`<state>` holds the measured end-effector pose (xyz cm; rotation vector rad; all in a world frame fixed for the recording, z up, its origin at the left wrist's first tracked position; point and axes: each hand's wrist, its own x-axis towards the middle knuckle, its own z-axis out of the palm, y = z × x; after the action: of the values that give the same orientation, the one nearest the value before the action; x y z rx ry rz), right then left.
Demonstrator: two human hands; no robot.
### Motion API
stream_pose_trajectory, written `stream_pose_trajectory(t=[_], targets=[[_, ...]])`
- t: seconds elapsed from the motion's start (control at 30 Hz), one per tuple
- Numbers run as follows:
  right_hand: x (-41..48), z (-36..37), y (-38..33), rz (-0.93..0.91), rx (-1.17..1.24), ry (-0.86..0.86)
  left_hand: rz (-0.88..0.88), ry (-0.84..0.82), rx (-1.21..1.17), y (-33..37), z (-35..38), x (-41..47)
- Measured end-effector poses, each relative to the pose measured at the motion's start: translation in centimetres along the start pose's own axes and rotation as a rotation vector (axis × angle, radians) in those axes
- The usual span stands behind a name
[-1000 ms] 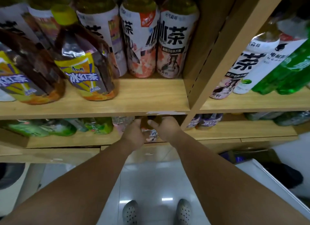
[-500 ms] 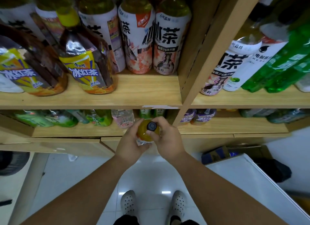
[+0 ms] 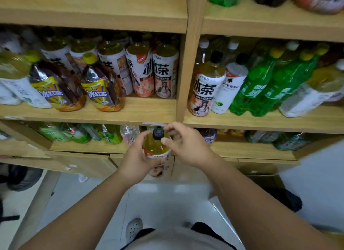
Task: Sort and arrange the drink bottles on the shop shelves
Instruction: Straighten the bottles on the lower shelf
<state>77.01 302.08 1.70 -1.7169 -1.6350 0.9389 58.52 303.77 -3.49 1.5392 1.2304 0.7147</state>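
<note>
Your left hand [image 3: 136, 160] grips the yellow tea bottle [image 3: 157, 149] by its body, upright, just in front of the middle shelf's front edge [image 3: 111, 118] and below the divider [image 3: 183, 72]. Your right hand [image 3: 186, 147] pinches its black cap [image 3: 158, 134]. Bare board runs along that edge, right of the iced-tea bottles [image 3: 102, 89].

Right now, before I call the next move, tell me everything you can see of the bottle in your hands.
The bottle is clear plastic, filled with yellow-amber drink, with a black screw cap and a white and pink label lower down, partly hidden. It stands roughly upright, seen from above, held off the shelves in front of the lower shelf. The left hand wraps its body; the right hand pinches at the neck beside the cap.
</note>
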Motion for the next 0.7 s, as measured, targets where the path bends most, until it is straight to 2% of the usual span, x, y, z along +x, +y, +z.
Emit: stream_pose_trajectory(t=[0.07,0.27,0.4,0.5,0.7], targets=[[0.2,-2.3,0.0,0.045,0.074,0.009,-0.018,0.074,-0.074,1.2,0.4,-0.3],[2.5,-8.5,1.1,0.058,0.116,0.53,-0.032,0.234,-0.209,3.3,0.4,-0.4],[5.2,-11.9,0.1,0.009,-0.006,0.687,-0.011,0.323,-0.227,4.4,-0.5,-0.3],[7.4,-13.1,-0.7,0.031,-0.059,0.695,0.009,0.359,-0.227,5.2,-1.3,-0.4],[9.0,-13.7,-2.1,0.044,-0.034,0.585,0.017,0.429,-0.231,5.6,-3.0,-0.5]])
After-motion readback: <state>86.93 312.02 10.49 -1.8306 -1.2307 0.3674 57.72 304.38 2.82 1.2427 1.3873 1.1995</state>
